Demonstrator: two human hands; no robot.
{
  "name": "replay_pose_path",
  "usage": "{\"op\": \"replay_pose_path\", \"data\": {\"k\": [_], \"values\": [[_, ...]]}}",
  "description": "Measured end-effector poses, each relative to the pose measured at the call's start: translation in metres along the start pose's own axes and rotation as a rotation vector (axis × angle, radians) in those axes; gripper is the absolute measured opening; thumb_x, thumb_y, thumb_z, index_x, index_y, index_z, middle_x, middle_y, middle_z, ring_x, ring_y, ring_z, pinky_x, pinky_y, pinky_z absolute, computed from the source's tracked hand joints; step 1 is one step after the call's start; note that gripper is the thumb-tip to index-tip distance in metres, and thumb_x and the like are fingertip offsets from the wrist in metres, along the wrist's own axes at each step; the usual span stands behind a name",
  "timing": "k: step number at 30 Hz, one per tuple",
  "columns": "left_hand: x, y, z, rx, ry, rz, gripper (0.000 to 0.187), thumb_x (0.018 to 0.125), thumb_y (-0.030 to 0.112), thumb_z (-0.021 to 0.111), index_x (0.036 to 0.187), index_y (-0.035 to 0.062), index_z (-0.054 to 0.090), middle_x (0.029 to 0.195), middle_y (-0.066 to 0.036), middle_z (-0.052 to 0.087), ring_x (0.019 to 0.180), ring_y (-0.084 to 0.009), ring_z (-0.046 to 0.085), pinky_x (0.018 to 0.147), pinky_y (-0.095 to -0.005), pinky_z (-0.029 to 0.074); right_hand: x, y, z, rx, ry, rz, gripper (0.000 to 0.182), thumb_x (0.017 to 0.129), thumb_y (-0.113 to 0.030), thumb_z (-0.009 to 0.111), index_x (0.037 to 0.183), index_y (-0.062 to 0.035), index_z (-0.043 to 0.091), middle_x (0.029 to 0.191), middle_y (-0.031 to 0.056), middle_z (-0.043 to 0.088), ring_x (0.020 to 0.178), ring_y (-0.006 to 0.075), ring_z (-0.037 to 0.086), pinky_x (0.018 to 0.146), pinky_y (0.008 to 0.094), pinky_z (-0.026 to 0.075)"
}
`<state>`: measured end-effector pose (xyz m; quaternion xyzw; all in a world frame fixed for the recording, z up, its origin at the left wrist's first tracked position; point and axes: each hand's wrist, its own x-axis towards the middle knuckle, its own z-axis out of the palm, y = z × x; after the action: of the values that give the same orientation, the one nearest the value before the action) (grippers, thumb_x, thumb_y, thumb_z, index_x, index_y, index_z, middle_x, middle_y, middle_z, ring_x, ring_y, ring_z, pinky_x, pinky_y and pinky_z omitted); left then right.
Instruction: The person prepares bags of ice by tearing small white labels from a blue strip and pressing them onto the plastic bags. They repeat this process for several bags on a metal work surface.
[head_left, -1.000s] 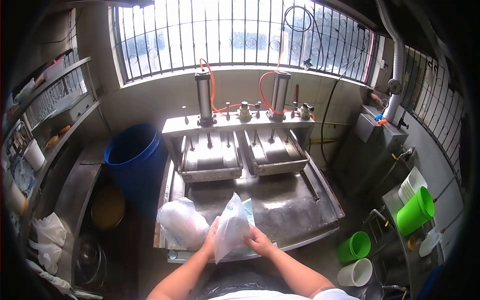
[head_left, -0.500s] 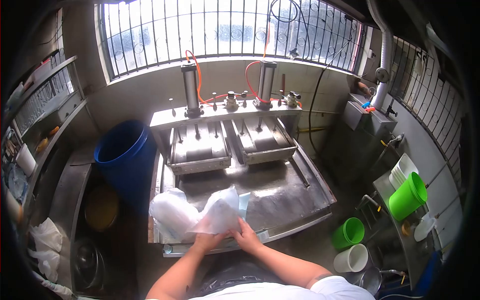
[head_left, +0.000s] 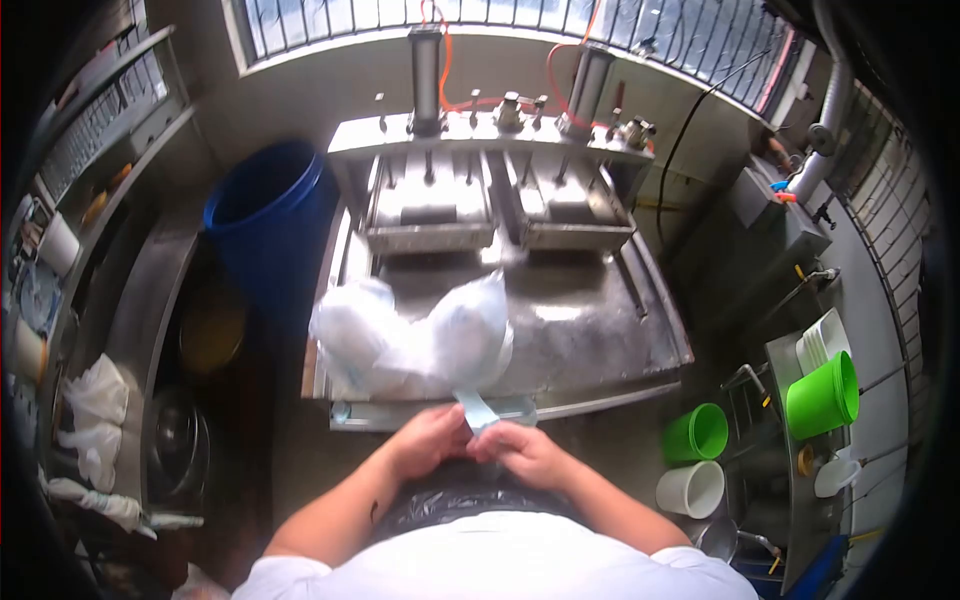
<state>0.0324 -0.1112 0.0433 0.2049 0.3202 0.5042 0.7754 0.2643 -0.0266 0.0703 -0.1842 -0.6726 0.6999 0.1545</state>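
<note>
At the far left a blue barrel (head_left: 268, 205) stood beside the steel surface (head_left: 580, 330), and on the near left part of that surface lay a heap of clear plastic bags (head_left: 350, 335), crumpled and bunched, with nothing visibly packed inside them. Just right of the heap a further bag (head_left: 462, 335) rose from the front edge, its body puffed up and leaning against the heap, its narrow bluish end drawn down over the edge to the person. The left hand (head_left: 428, 440) was clenched in a grip on that end from one side, and the right hand (head_left: 522, 452) pinched it from the other, the two touching each other just in front of the person's body. Judging from this, the work on the bag was at an early stage: it had been pulled off the pile and its end gathered between the fingers, but whether the mouth was already parted could not be told, and nothing showed inside it. Behind, the two trays of the press (head_left: 500, 205) stood with no bag in them. To the right, well apart from the hands, green buckets (head_left: 822, 395) and a white bucket (head_left: 690, 488) sat untouched.
</note>
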Motion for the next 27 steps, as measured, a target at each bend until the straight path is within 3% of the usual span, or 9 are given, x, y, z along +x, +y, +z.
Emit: {"op": "replay_pose_path", "data": {"k": [2,8,11,17,19,20,23,25,27], "values": [[-0.005,0.025,0.031,0.045,0.043,0.127,0.022,0.111,0.021,0.064,0.12,0.0017,0.067,0.105,-0.008,0.071,0.087,-0.0158,0.067,0.079,-0.0327,0.055,0.005,-0.008,0.002,0.066,-0.04,-0.026,0.029,0.105,0.008,0.051,0.127,-0.004,0.066,0.121,0.0065,0.07,0.103,0.0164,0.07,0.097,0.0327,0.056],[-0.012,0.039,0.051,0.179,0.328,0.372,0.021,0.11,0.022,0.066,0.119,0.0029,0.068,0.107,-0.007,0.074,0.094,-0.0162,0.072,0.083,-0.0344,0.06,0.009,-0.047,0.019,0.293,0.225,0.091,0.022,0.111,-0.008,0.061,0.132,-0.0032,0.064,0.109,0.006,0.073,0.098,0.014,0.07,0.092,0.0306,0.057],[-0.014,0.038,0.042,0.134,0.35,0.396,0.02,0.112,0.021,0.064,0.12,0.0033,0.07,0.111,-0.009,0.076,0.103,-0.0209,0.075,0.095,-0.0431,0.064,0.01,-0.033,0.011,0.153,0.103,0.115,0.023,0.109,-0.013,0.067,0.129,-0.002,0.067,0.101,0.0017,0.073,0.093,0.0097,0.068,0.087,0.0269,0.055],[-0.017,0.031,0.025,0.254,0.594,0.225,0.023,0.109,0.026,0.068,0.111,0.0028,0.068,0.091,-0.005,0.074,0.068,-0.0115,0.065,0.064,-0.0262,0.055,0.013,-0.023,0.016,0.061,0.181,0.142,0.018,0.107,-0.016,0.071,0.119,-0.0017,0.073,0.098,-0.002,0.072,0.086,0.0049,0.062,0.077,0.0248,0.052],[-0.023,0.024,0.024,0.686,0.783,0.221,0.028,0.107,0.028,0.071,0.105,0.0004,0.066,0.087,-0.007,0.072,0.071,-0.0127,0.065,0.066,-0.0289,0.054,0.014,-0.027,0.016,-0.102,0.27,0.093,0.018,0.106,-0.015,0.072,0.117,-0.002,0.075,0.096,-0.0013,0.073,0.086,0.0057,0.062,0.078,0.0261,0.053],[-0.024,0.016,0.027,0.95,0.891,0.491,0.025,0.103,0.021,0.075,0.101,-0.0007,0.064,0.084,-0.01,0.069,0.075,-0.0193,0.066,0.069,-0.0356,0.054,0.014,-0.029,0.017,-0.103,0.305,0.113,0.018,0.105,-0.015,0.073,0.116,-0.0012,0.076,0.095,0.0004,0.075,0.086,0.0065,0.063,0.078,0.0273,0.053],[-0.038,0.013,0.04,1.279,0.713,0.873,0.015,0.098,0.009,0.078,0.102,0.0011,0.066,0.088,-0.01,0.066,0.072,-0.0206,0.061,0.067,-0.0359,0.052,0.016,-0.029,0.018,-0.195,0.323,0.118,0.019,0.104,-0.014,0.073,0.116,-0.0005,0.076,0.097,0.0049,0.077,0.086,0.0107,0.067,0.079,0.0292,0.054],[-0.036,0.018,0.05,1.406,0.527,1.014,0.016,0.094,0.004,0.079,0.108,0.0007,0.071,0.103,-0.017,0.072,0.09,-0.0337,0.07,0.082,-0.0425,0.058,0.019,-0.033,0.021,-0.254,0.292,0.045,0.019,0.103,-0.013,0.073,0.116,-0.0002,0.076,0.098,0.0081,0.078,0.087,0.0152,0.069,0.08,0.0308,0.055],[-0.036,0.021,0.055,1.44,0.432,0.891,0.019,0.093,0.005,0.08,0.11,0.0004,0.073,0.106,-0.018,0.073,0.099,-0.0366,0.071,0.087,-0.0441,0.058,0.022,-0.032,0.024,-0.314,0.258,-0.034,0.018,0.103,-0.012,0.073,0.117,0.0001,0.076,0.1,0.0113,0.078,0.087,0.0196,0.072,0.08,0.0325,0.056]]}}
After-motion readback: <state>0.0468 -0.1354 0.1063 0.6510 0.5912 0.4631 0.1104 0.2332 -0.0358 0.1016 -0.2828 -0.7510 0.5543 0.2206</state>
